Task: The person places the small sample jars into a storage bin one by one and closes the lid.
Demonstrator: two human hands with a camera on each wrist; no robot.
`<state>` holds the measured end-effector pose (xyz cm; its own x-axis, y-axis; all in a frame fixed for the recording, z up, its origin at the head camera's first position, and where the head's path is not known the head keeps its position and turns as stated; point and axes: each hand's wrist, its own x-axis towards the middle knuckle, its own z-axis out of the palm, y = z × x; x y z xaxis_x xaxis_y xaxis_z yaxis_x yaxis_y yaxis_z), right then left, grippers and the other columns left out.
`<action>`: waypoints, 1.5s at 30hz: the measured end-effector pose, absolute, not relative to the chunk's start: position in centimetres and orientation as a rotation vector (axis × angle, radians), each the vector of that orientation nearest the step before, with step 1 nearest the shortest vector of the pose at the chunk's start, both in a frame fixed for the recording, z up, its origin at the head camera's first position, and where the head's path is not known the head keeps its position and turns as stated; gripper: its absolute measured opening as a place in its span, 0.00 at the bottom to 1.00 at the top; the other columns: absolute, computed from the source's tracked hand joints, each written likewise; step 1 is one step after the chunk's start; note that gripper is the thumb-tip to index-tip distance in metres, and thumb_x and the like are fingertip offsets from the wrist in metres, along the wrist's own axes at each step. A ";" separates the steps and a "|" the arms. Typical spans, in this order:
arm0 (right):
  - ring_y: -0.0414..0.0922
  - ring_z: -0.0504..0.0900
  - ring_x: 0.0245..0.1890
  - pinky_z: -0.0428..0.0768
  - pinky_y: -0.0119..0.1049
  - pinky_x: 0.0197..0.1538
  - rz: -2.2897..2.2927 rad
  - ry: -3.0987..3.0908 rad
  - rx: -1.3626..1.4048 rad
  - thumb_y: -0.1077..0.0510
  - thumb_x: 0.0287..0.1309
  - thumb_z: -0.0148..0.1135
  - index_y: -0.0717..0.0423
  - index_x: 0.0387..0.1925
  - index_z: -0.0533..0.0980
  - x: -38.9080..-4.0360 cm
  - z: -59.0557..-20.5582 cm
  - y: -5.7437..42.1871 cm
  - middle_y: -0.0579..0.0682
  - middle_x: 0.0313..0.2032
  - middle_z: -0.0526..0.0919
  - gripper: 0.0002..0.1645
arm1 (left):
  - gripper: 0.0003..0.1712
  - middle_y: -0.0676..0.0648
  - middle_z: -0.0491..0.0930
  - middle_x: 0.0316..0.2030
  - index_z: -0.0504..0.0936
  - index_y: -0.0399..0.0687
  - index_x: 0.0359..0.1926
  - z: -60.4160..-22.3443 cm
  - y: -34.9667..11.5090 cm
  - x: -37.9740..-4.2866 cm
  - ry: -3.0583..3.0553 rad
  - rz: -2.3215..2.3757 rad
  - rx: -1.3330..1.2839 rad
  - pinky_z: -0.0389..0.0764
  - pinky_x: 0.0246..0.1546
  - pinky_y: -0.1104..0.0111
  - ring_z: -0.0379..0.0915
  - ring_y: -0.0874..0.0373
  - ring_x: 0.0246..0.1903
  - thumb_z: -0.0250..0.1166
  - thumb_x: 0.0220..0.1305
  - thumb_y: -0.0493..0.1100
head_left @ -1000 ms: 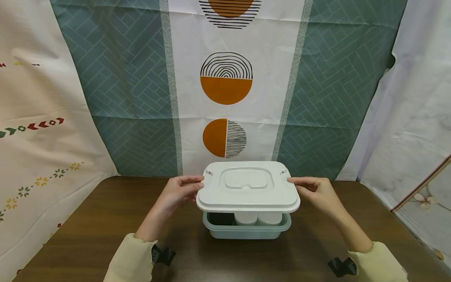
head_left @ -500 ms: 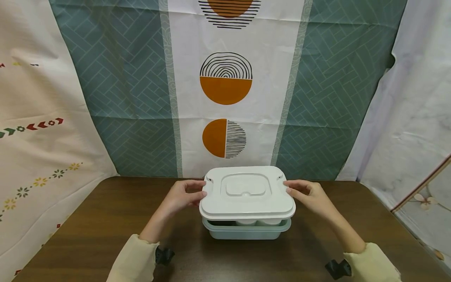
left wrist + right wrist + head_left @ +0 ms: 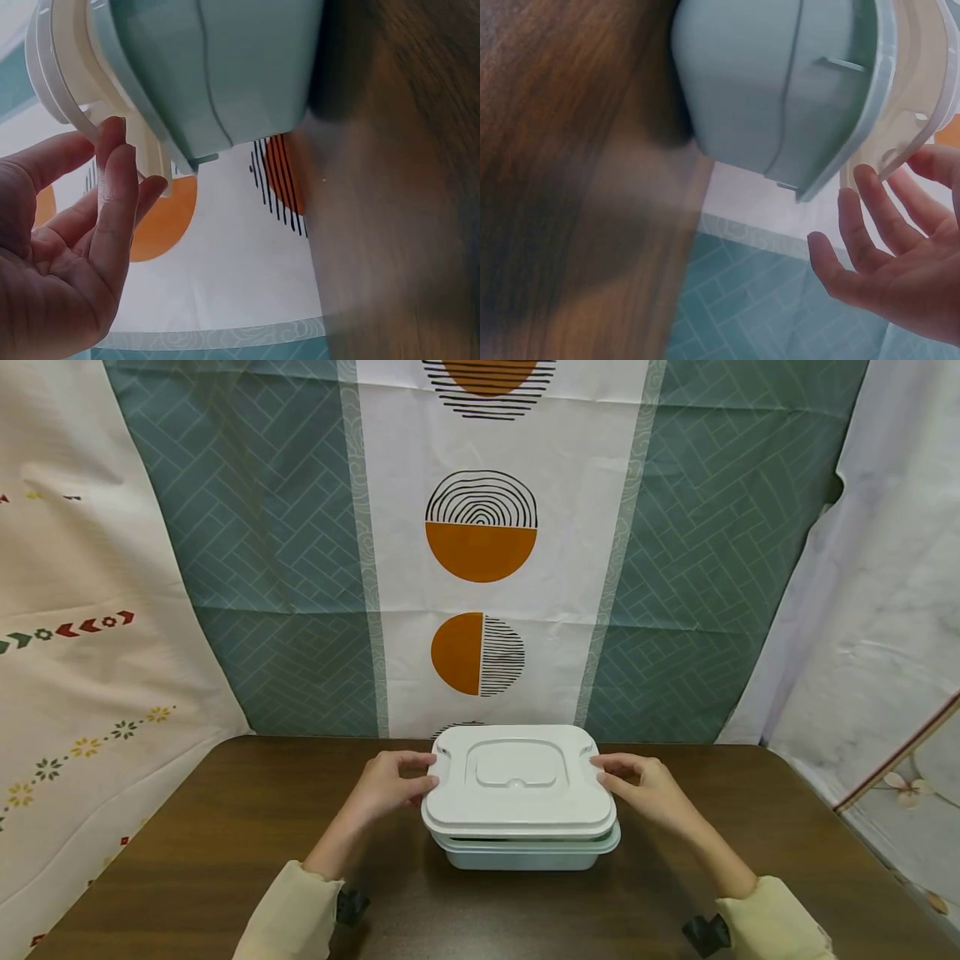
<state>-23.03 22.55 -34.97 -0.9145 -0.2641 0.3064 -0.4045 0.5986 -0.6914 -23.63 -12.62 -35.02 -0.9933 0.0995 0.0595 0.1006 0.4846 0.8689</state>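
A white plastic lid (image 3: 519, 806) hovers just over a pale green storage box (image 3: 525, 860), with a narrow gap showing between them along the front. My left hand (image 3: 387, 785) pinches the lid's left edge between thumb and fingers. At the opposite edge, my right hand (image 3: 647, 787) pinches the lid in the same way. In the left wrist view, fingertips (image 3: 114, 135) press the lid's underside beside the box rim. The right wrist view has the lid's cream underside (image 3: 911, 90) tilted away from the box wall (image 3: 780, 90). What lies inside the box is hidden now.
The box stands on a dark brown wooden table (image 3: 480, 918). Behind it hangs a patterned cloth (image 3: 480, 602) with orange half circles. A light curtain (image 3: 97, 710) closes off the left side and a marbled white cloth (image 3: 885, 635) the right.
Both hands have lowered the lid toward the box and shifted it slightly left. White round-topped things inside the box showed earlier and are now covered. The box has stayed put.
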 end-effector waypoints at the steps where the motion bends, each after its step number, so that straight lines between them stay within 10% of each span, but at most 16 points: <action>1: 0.41 0.75 0.33 0.74 0.28 0.32 1.218 -2.657 0.559 0.60 0.57 0.59 0.64 0.47 0.77 -23.0 -35.0 22.5 0.57 0.43 0.81 0.17 | 0.20 0.39 0.80 0.41 0.79 0.36 0.48 -35.1 -12.6 -23.7 -2.709 -1.574 -0.183 0.80 0.27 0.61 0.76 0.55 0.20 0.67 0.53 0.37; 16: 0.40 0.72 0.29 0.71 0.29 0.28 1.217 -2.707 0.599 0.60 0.59 0.56 0.61 0.49 0.75 -23.4 -36.1 22.8 0.54 0.38 0.80 0.17 | 0.17 0.43 0.82 0.37 0.82 0.38 0.44 -35.8 -11.3 -24.0 -2.785 -1.295 -0.256 0.77 0.21 0.70 0.74 0.57 0.20 0.68 0.51 0.38; 45: 0.40 0.70 0.25 0.69 0.28 0.25 1.166 -2.650 0.566 0.61 0.55 0.61 0.63 0.46 0.77 -23.4 -37.9 23.0 0.49 0.28 0.76 0.16 | 0.22 0.44 0.78 0.49 0.81 0.44 0.48 -36.9 -11.5 -23.5 -2.758 -1.212 -0.339 0.69 0.52 0.50 0.70 0.47 0.52 0.68 0.51 0.46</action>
<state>-23.38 22.98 -37.94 -0.9087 -0.2666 0.3211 -0.4169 0.6175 -0.6670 -23.48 -11.46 -36.93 -0.9689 0.1590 0.1894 0.2470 0.6562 0.7130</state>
